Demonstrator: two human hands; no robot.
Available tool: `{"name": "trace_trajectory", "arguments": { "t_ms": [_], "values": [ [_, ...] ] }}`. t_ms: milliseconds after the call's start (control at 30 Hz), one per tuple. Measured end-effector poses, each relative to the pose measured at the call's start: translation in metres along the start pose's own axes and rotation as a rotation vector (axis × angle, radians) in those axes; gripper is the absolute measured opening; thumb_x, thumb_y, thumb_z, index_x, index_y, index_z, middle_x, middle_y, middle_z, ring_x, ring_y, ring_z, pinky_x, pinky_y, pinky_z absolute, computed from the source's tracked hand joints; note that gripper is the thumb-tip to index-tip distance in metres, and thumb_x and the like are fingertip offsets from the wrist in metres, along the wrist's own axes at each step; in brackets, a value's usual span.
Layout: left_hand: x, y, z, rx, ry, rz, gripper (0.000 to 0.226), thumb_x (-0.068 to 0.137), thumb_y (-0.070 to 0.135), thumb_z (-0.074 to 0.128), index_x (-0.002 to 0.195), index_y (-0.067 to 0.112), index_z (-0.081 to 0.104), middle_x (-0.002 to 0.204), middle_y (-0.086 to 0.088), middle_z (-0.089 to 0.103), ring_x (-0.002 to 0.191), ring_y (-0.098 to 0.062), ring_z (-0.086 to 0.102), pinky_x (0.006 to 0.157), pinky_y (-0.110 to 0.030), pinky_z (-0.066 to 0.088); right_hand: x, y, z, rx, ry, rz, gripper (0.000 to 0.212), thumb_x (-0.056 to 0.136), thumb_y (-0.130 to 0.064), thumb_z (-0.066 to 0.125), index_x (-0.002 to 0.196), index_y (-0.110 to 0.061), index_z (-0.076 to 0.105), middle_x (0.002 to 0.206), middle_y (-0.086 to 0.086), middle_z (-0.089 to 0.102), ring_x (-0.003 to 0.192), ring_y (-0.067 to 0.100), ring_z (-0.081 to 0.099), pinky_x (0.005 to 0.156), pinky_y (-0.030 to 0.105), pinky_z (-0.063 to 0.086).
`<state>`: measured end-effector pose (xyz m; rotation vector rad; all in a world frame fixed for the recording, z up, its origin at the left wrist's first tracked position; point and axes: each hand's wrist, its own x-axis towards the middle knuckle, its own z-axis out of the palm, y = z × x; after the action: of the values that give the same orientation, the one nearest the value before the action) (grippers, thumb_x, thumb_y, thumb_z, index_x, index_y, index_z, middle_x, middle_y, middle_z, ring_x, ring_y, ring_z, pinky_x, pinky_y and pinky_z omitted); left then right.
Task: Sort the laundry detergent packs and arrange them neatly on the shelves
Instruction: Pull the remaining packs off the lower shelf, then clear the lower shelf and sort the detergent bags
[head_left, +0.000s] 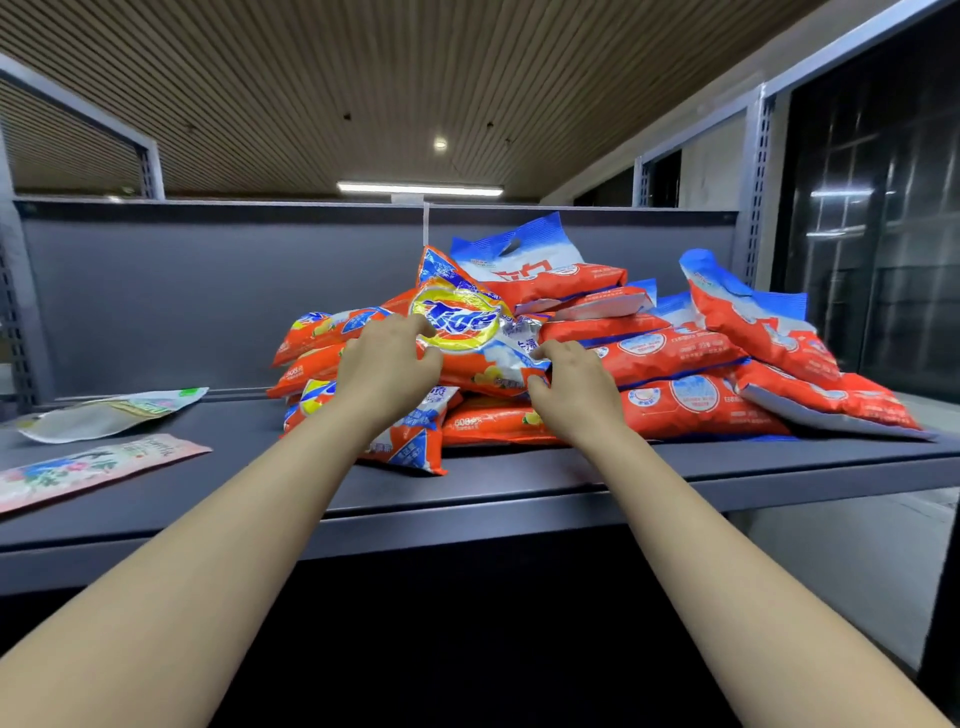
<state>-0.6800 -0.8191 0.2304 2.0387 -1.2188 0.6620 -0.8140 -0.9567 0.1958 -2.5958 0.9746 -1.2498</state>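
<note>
Sorting barely begun. Left hand (387, 371) and right hand (574, 387) both grip the Tide pack (470, 332) atop the mixed heap (675, 358), mid-shelf (519, 499) toward its right end. Two flat pouches (98, 465) lie at the left edge. Nearly all remains.

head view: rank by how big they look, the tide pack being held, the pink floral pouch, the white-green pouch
1. pink floral pouch, nearest the camera, so unsure
2. Tide pack, partly hidden by both hands
3. white-green pouch
</note>
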Motion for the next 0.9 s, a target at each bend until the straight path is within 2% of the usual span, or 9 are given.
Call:
{"name": "trace_trajectory", "arguments": {
  "t_ms": [100, 233, 400, 533, 667, 800, 900],
  "values": [
    [-0.006, -0.013, -0.012, -0.044, 0.032, -0.044, 0.035, 0.090, 0.024, 0.045, 0.122, 0.017, 0.059, 0.128, -0.005, 0.058, 0.116, -0.026, 0.052, 0.093, -0.041, 0.045, -0.011, -0.016, -0.004, 0.085, 0.050, -0.013, 0.032, 0.092, -0.024, 0.052, 0.122, -0.012, 0.056, 0.121, 0.010, 0.056, 0.116, 0.029, 0.047, 0.095, 0.041, 0.040],
    [-0.025, -0.033, -0.037, -0.006, 0.083, -0.111, 0.030, 0.089, 0.025, 0.046, 0.113, 0.021, 0.063, 0.119, -0.002, 0.063, 0.107, -0.028, 0.055, 0.079, -0.033, 0.039, -0.026, -0.052, -0.008, 0.210, 0.065, -0.050, 0.030, 0.090, -0.020, 0.053, 0.118, -0.012, 0.060, 0.121, 0.009, 0.058, 0.116, 0.027, 0.049, 0.096, 0.040, 0.041],
    [-0.068, -0.076, -0.083, -0.016, 0.110, -0.169, 0.022, 0.086, 0.024, 0.046, 0.095, 0.020, 0.066, 0.095, 0.000, 0.068, 0.095, -0.029, 0.058, 0.079, -0.035, 0.046, -0.059, -0.110, 0.002, 0.276, -0.011, -0.113, 0.032, 0.089, -0.025, 0.057, 0.119, -0.013, 0.060, 0.122, 0.006, 0.060, 0.117, 0.024, 0.049, 0.099, 0.038, 0.039],
    [-0.114, -0.123, -0.118, -0.026, 0.106, -0.212, 0.019, 0.086, 0.023, 0.049, 0.093, 0.019, 0.066, 0.092, -0.001, 0.068, 0.092, -0.028, 0.059, 0.080, -0.039, 0.050, -0.102, -0.160, 0.017, 0.398, -0.051, -0.156, 0.026, 0.089, -0.020, 0.059, 0.114, -0.014, 0.064, 0.117, 0.003, 0.063, 0.112, 0.019, 0.053, 0.087, 0.021, 0.034],
    [-0.164, -0.172, -0.150, -0.002, 0.110, -0.283, 0.019, 0.086, 0.023, 0.050, 0.096, 0.022, 0.066, 0.092, 0.001, 0.068, 0.091, -0.027, 0.061, 0.081, -0.038, 0.050, -0.142, -0.211, 0.032, 0.494, -0.092, -0.192, 0.027, 0.089, -0.015, 0.061, 0.116, -0.010, 0.063, 0.118, 0.002, 0.063, 0.113, 0.017, 0.054, 0.096, 0.024, 0.037],
    [-0.219, -0.222, -0.183, 0.040, 0.123, -0.331, 0.013, 0.085, 0.027, 0.052, 0.091, 0.024, 0.064, 0.085, 0.005, 0.068, 0.087, -0.027, 0.062, 0.080, -0.040, 0.051, -0.178, -0.255, 0.052, 0.564, -0.195, -0.229, 0.025, 0.090, -0.020, 0.061, 0.115, -0.018, 0.063, 0.115, -0.009, 0.062, 0.110, 0.004, 0.051, 0.088, 0.011, 0.032],
    [-0.260, -0.259, -0.205, 0.062, 0.138, -0.404, 0.010, 0.085, 0.028, 0.053, 0.088, 0.027, 0.063, 0.077, 0.011, 0.065, 0.082, -0.023, 0.062, 0.077, -0.036, 0.050, -0.203, -0.287, 0.071, 0.589, -0.264, -0.281, 0.025, 0.089, -0.021, 0.062, 0.114, -0.022, 0.064, 0.113, -0.012, 0.062, 0.110, 0.002, 0.052, 0.090, 0.005, 0.032]
  ]
}}
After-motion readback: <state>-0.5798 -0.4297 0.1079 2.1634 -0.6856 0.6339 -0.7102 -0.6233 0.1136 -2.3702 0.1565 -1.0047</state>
